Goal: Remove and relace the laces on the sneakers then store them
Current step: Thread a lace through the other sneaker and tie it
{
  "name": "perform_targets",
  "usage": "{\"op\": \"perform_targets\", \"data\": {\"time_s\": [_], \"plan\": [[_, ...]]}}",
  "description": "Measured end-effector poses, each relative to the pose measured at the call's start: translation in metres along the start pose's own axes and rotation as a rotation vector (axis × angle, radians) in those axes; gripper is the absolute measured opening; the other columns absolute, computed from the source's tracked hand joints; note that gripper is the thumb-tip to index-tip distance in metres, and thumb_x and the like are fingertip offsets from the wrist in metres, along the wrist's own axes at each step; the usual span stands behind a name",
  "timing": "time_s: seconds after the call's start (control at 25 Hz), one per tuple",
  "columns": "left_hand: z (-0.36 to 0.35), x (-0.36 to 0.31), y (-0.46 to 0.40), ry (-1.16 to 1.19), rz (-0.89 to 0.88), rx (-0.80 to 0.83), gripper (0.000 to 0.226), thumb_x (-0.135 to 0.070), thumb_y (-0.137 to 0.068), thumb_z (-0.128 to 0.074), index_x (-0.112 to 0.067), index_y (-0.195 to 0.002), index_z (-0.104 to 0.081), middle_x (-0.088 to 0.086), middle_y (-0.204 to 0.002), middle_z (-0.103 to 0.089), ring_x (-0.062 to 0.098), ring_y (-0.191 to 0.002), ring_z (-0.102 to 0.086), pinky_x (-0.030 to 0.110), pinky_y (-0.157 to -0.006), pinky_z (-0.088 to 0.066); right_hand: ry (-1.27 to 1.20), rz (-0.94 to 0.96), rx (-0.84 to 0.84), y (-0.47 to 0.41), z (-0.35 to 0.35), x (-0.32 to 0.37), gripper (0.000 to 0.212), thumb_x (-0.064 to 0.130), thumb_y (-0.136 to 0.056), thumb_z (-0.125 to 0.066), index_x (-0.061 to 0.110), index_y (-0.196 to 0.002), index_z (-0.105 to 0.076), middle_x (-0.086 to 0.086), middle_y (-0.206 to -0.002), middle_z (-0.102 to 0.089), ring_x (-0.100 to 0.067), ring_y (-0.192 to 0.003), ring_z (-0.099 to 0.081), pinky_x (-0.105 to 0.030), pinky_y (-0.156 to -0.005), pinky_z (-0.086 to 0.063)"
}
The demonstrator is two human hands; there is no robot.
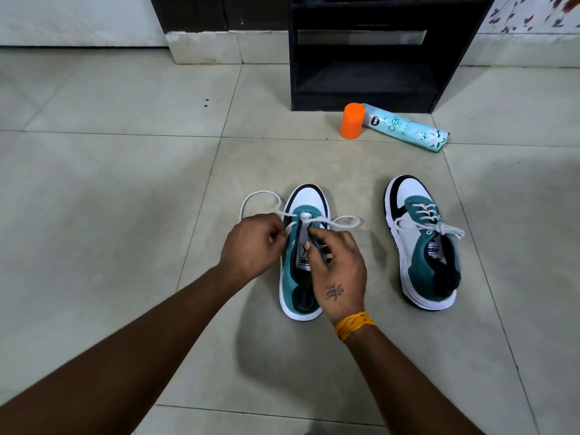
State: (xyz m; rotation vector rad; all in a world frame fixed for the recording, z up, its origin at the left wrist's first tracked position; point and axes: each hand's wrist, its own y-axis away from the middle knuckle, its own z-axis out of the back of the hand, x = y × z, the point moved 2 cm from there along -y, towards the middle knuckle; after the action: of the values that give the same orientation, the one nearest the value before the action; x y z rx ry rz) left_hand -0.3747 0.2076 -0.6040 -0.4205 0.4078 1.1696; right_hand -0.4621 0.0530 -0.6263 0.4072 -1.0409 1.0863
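Sneakers sit side by side on the tiled floor [125, 171], toes pointing toward the black shelf unit [370, 51]. The unlaced sneaker [303, 277], teal and white, lies on the near-left side of that shelf unit, and both hands work at its eyelets. The left hand [251, 246] has its fingers curled in, pinching the white lace [260, 196] at the shoe's left edge; the lace loops out across the floor beyond the hand. The right hand [340, 271] rests on the shoe's opening with fingers bent, its fingertips on the tongue and the lace's other end, which trails off to the right. A yellow thread band [354, 324] circles the right wrist. The laced sneaker [423, 243] stands apart to the right, its bow tied. Just in front of the shelf unit lies a spray can [405, 127] on its side, with an orange cap [353, 120].
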Motion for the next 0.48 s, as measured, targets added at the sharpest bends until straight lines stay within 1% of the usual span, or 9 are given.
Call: {"op": "perform_targets", "data": {"time_s": [0.08, 0.16, 0.2, 0.24, 0.32, 0.36, 0.4, 0.48], "plan": [[0.000, -0.006, -0.003, 0.020, -0.044, -0.035, 0.006, -0.026, -0.088, -0.067, -0.025, -0.091, -0.072, -0.009, -0.086, -0.074, 0.017, -0.072, -0.066, 0.031, -0.066, -0.053, 0.019, 0.009, 0.013, 0.000, -0.002, 0.000, 0.024, 0.028, -0.093, -0.070, 0.031, -0.116, -0.073, 0.007, -0.110, -0.063, -0.013, -0.097, -0.064, -0.035, -0.082, -0.055], [0.000, -0.008, -0.007, -0.040, -0.025, -0.055, 0.006, -0.027, -0.088, -0.067, -0.023, -0.087, -0.071, -0.006, -0.083, -0.073, 0.020, -0.073, -0.067, 0.032, -0.064, -0.053, 0.013, 0.009, 0.009, 0.000, -0.002, 0.001, 0.023, 0.029, -0.093, -0.069, 0.031, -0.116, -0.073, 0.007, -0.110, -0.063, -0.013, -0.098, -0.064, -0.037, -0.082, -0.055], [0.001, -0.004, -0.008, -0.123, 0.035, -0.029, 0.009, -0.028, -0.088, -0.065, -0.021, -0.086, -0.070, -0.003, -0.083, -0.072, 0.024, -0.075, -0.067, 0.032, -0.063, -0.051, 0.007, 0.001, 0.007, 0.000, -0.002, 0.001, 0.023, 0.029, -0.093, -0.070, 0.032, -0.116, -0.072, 0.007, -0.110, -0.063, -0.013, -0.097, -0.064, -0.037, -0.082, -0.055], [0.003, 0.003, -0.009, -0.232, 0.119, 0.037, 0.010, -0.027, -0.087, -0.064, -0.019, -0.086, -0.069, 0.000, -0.084, -0.071, 0.027, -0.078, -0.067, 0.030, -0.063, -0.048, 0.001, -0.010, 0.006, 0.000, -0.001, 0.001, 0.024, 0.029, -0.093, -0.069, 0.032, -0.116, -0.072, 0.008, -0.109, -0.063, -0.013, -0.097, -0.064, -0.037, -0.082, -0.056], [0.009, 0.015, -0.007, -0.438, 0.267, 0.234, 0.012, -0.023, -0.084, -0.063, -0.015, -0.092, -0.067, 0.005, -0.093, -0.069, 0.030, -0.082, -0.066, 0.028, -0.067, -0.044, -0.011, -0.023, 0.007, 0.000, 0.000, 0.000, 0.023, 0.029, -0.094, -0.069, 0.032, -0.117, -0.072, 0.010, -0.108, -0.063, -0.012, -0.096, -0.065, -0.038, -0.083, -0.056], [0.012, 0.018, -0.005, -0.492, 0.297, 0.310, 0.013, -0.022, -0.083, -0.064, -0.015, -0.094, -0.067, 0.005, -0.095, -0.068, 0.029, -0.081, -0.064, 0.028, -0.068, -0.044, -0.017, -0.022, 0.009, 0.001, 0.001, 0.001, 0.023, 0.029, -0.094, -0.069, 0.032, -0.117, -0.072, 0.011, -0.108, -0.063, -0.011, -0.097, -0.065, -0.037, -0.083, -0.056], [0.014, 0.017, -0.006, -0.499, 0.293, 0.335, 0.013, -0.021, -0.084, -0.064, -0.015, -0.095, -0.066, 0.005, -0.096, -0.068, 0.028, -0.081, -0.062, 0.029, -0.069, -0.044, -0.020, -0.017, 0.007, 0.001, 0.001, 0.001, 0.023, 0.029, -0.094, -0.069, 0.032, -0.117, -0.073, 0.011, -0.109, -0.063, -0.011, -0.097, -0.065, -0.037, -0.084, -0.056], [0.015, 0.002, -0.012, -0.435, 0.211, 0.265, 0.015, -0.027, -0.087, -0.064, -0.018, -0.098, -0.069, 0.005, -0.099, -0.071, 0.029, -0.085, -0.065, 0.029, -0.069, -0.044, -0.018, -0.008, 0.005, 0.000, 0.001, 0.001, 0.023, 0.028, -0.094, -0.070, 0.032, -0.117, -0.073, 0.011, -0.109, -0.064, -0.010, -0.098, -0.064, -0.035, -0.084, -0.056]]}}
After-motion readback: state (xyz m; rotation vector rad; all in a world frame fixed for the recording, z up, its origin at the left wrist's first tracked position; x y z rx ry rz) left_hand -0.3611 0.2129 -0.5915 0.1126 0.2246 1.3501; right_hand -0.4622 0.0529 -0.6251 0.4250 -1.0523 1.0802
